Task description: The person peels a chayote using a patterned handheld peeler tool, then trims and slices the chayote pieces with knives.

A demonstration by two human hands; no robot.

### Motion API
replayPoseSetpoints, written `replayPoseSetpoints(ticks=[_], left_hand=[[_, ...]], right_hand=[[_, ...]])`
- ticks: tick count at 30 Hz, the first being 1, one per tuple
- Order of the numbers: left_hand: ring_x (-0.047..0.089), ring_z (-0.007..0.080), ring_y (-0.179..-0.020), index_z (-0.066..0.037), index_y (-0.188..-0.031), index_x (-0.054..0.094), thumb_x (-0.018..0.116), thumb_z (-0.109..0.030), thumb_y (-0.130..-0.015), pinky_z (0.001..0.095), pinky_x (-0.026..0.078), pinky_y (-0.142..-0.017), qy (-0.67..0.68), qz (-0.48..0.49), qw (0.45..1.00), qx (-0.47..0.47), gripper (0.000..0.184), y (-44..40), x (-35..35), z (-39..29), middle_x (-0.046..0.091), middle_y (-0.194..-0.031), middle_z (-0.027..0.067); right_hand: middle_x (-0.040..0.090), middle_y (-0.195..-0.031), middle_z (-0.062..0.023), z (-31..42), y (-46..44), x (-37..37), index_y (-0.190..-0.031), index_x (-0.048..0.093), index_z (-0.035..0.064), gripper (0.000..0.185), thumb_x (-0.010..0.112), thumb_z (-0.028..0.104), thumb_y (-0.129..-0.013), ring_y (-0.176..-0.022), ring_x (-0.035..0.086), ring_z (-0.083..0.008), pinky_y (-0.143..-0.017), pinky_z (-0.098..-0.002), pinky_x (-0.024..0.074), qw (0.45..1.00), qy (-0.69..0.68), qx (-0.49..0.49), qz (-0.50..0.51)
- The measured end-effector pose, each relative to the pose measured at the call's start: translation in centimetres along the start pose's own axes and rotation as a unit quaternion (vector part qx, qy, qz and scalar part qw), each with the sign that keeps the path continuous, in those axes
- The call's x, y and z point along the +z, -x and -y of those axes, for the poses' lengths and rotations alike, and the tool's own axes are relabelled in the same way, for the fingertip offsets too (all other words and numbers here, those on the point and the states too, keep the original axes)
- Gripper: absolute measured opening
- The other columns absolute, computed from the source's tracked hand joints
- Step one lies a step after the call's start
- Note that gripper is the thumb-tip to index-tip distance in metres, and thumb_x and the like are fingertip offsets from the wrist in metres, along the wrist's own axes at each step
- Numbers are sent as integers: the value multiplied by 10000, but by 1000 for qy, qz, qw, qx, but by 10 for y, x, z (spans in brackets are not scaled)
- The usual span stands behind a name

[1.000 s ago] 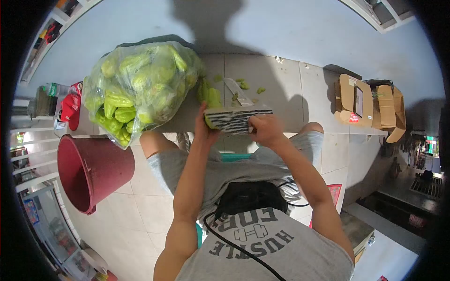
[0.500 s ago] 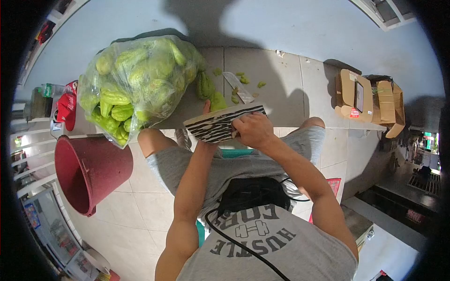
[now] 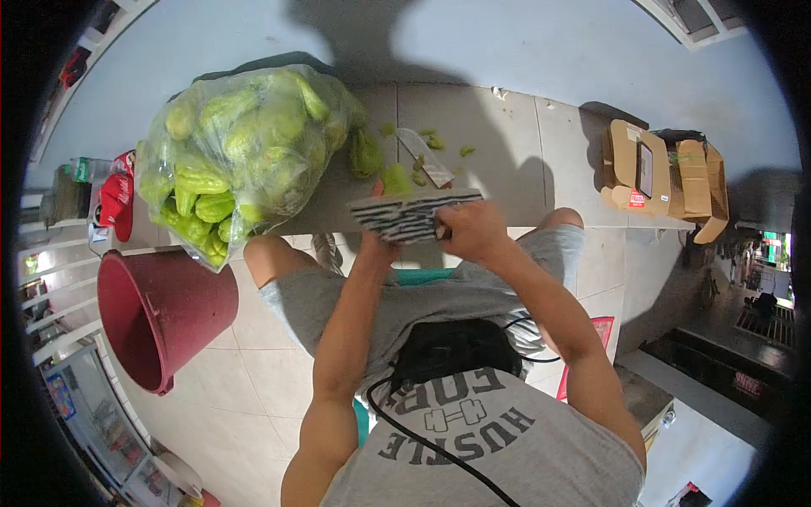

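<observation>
Left hand (image 3: 379, 248) apparently mostly hidden.

1. Two hands (image 3: 475, 231), centre.
2. One striped slab (image 3: 404, 218), centre.
3. Two unbagged gourds (image 3: 366, 155), above centre.
4. One bag (image 3: 283, 173), upper left.
5. One bucket (image 3: 198, 296), left.
6. One red cap (image 3: 117, 199), far left.
7. Two boxes (image 3: 621, 165), upper right.

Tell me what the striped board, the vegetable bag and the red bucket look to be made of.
Striped board: perhaps wood or plastic, flat and stiff; blur leaves it open.
Vegetable bag: thin, glossy clear plastic, judging by its wrinkles and the green vegetables showing through.
Red bucket: probably moulded plastic, fairly dull, going by its rounded, smooth-looking wall.
</observation>
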State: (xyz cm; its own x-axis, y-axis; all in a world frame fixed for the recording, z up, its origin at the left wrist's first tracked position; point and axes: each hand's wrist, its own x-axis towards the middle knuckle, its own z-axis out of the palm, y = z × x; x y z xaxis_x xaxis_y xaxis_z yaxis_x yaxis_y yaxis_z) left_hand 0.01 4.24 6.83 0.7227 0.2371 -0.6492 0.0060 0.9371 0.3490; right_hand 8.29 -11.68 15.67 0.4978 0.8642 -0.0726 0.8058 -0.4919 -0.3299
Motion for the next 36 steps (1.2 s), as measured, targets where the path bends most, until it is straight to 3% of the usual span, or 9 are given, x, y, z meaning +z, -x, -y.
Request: replayPoseSetpoints(ticks=[2, 12, 15, 20, 22, 26, 28, 34, 36], left_hand=[[679, 216, -924, -98, -1136, 617, 505, -481, -967, 417, 594, -758, 76, 220, 971, -60, 434, -12, -14, -4, 675, -1037, 84], [695, 204, -881, -91, -1137, 615, 509, -446, -980, 374, 606, -715, -24, 19, 999, 40, 402, 16, 10, -2, 688, -1013, 87], [677, 171, -913, -111, -1153, 616, 506, -467, -980, 347, 585, -767, -5, 180, 983, -30, 411, 9, -4, -13, 678, -1002, 56], [678, 171, -831, -109, -1137, 623, 509, -481, -976, 325, 580, -716, 18, 170, 985, -36, 420, 7, -1, -13, 673, -927, 50], [669, 200, -891, -99, -1144, 612, 510, -466, -980, 360, 566, -775, 7, 21, 1000, 9, 415, 16, 10, -9, 669, -979, 71], [675, 218, -898, -79, -1177, 593, 539, -504, -949, 401, 584, -760, -26, 42, 998, 24, 485, 14, -2, -11, 665, -1033, 94], [652, 215, -977, -64, -1204, 571, 550, -511, -942, 428, 566, -801, -25, 188, 982, -23, 518, -6, -28, -8, 640, -1111, 92], [678, 223, -860, -60, -1167, 575, 522, -483, -963, 404, 589, -661, -57, 29, 997, 35, 472, 21, 9, -10, 650, -1063, 127], [678, 231, -849, -63, -1178, 569, 513, -486, -966, 391, 590, -649, -41, 97, 994, 13, 476, 13, -6, -9, 647, -1060, 135]], right_hand=[[673, -716, -112, 5, 2, -1, -808, 643, 90, 213, 690, 269, -704, -686, 673, -336, -628, -455, 537, 1000, -26, -13, -10], [668, -710, -108, -6, 3, -4, -813, 648, 91, 221, 708, 252, -675, -689, 672, -327, -653, -460, 538, 1000, -27, -2, -5], [642, -705, -93, 13, 9, -10, -787, 613, 103, 235, 723, 227, -620, -688, 659, -306, -630, -434, 523, 997, -42, -55, -16], [654, -710, -100, 10, 6, -4, -797, 633, 98, 223, 715, 236, -643, -675, 664, -310, -629, -437, 530, 997, -50, -43, -27], [669, -719, -105, 0, 7, 2, -807, 650, 93, 220, 710, 250, -665, -669, 671, -313, -626, -443, 537, 998, -47, -33, -31], [654, -689, -99, -2, 7, -6, -780, 641, 103, 204, 713, 228, -636, -653, 660, -321, -611, -445, 527, 999, -49, 9, -14], [643, -675, -91, 4, 9, -9, -777, 634, 111, 216, 724, 198, -602, -647, 649, -327, -605, -442, 517, 998, -59, -11, -15], [658, -676, -117, -9, 6, -4, -790, 659, 111, 196, 698, 260, -669, -662, 671, -329, -613, -456, 541, 999, -28, 31, 7], [659, -677, -122, 9, 11, -17, -795, 662, 108, 201, 702, 267, -679, -669, 671, -333, -619, -463, 544, 995, -82, -43, -27]])
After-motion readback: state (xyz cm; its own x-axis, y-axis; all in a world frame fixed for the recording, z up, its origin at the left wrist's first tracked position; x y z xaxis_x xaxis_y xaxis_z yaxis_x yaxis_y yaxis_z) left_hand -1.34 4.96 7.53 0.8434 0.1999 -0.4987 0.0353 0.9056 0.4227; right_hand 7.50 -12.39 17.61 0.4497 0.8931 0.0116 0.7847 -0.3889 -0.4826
